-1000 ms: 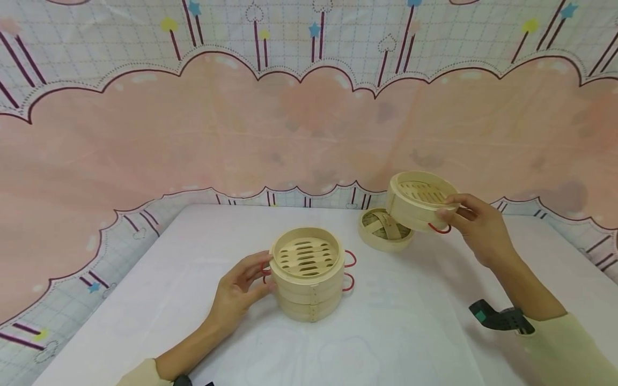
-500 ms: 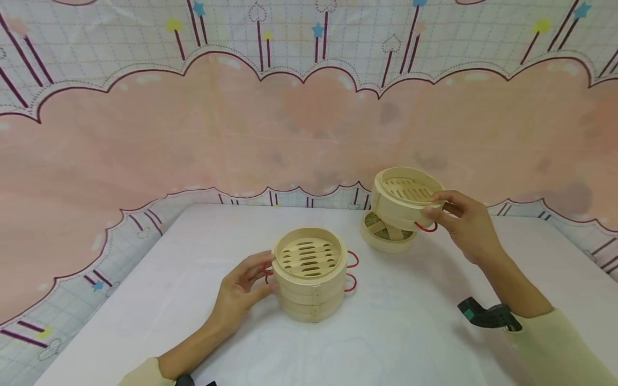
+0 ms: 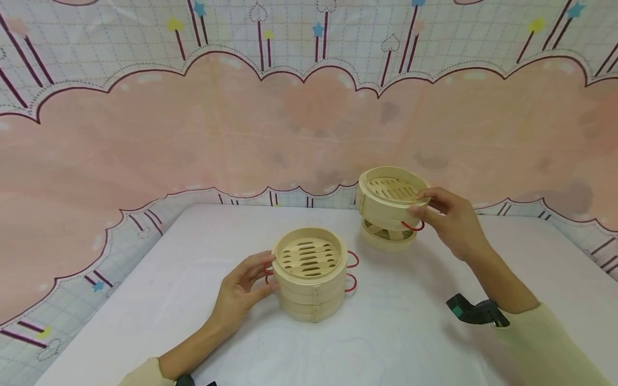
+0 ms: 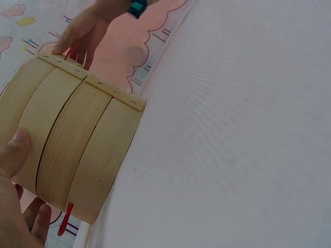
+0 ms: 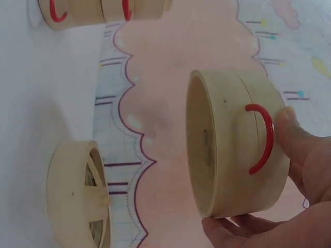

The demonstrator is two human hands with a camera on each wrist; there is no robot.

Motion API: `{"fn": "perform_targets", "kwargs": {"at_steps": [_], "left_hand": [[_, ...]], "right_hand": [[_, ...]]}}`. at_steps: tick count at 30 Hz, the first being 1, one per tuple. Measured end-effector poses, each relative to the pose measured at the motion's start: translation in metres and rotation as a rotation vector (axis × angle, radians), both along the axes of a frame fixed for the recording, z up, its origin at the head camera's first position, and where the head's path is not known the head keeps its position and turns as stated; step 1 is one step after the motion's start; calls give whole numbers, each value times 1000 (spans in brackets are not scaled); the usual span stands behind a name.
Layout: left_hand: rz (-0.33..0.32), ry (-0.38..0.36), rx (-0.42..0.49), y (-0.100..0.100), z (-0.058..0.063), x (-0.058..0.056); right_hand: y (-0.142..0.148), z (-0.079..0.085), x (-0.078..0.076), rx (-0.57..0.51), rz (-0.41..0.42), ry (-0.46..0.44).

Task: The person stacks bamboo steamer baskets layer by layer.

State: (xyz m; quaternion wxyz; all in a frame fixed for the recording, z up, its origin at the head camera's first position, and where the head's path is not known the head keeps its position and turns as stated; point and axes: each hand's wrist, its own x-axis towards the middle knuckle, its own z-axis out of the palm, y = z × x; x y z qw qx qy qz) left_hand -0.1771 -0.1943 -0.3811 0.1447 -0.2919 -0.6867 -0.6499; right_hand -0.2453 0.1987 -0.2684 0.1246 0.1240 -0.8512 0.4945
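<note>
A stack of round bamboo steamer baskets [image 3: 311, 300] stands on the table in the head view, its slatted top facing up and red handles at its sides. My left hand [image 3: 232, 295] holds the stack's left side, thumb in front and fingers by the red handles. Raised in the air to the right is a single steamer basket [image 3: 386, 209], slightly tilted. My right hand [image 3: 451, 222] grips its right rim, thumb above the red handle [image 5: 269, 137]. Below that basket, the woven steamer lid [image 3: 388, 245] lies on the table, partly hidden by it; the right wrist view shows a gap between them.
The white tabletop [image 3: 241, 354] runs back to a cloth backdrop [image 3: 217, 139] with pink clouds and lines. The lid is behind and right of the stack, near the table's far edge. A black strap [image 3: 478, 311] sits on the right wrist.
My right hand has carried the single basket leftward, from the lid's right side to above it. My left hand and the stack stay put.
</note>
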Motion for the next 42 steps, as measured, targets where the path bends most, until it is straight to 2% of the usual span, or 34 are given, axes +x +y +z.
{"fn": "perform_targets", "kwargs": {"at_steps": [9,18,30,36,42], "left_hand": [[-5,13,0,-2,-1,-2],[2,12,-3,-1,0,-1],[8,12,0,0,1,0],[21,8,-8,0,1,1],[13,13,2,-1,1,1]], "right_hand": [[-14,1,0,-78,74,5],[-25,6,6,-79,87,3],[-39,6,14,-100,158,57],[-48,5,19,-84,179,38],[-56,2,22,-127,227,14]]}}
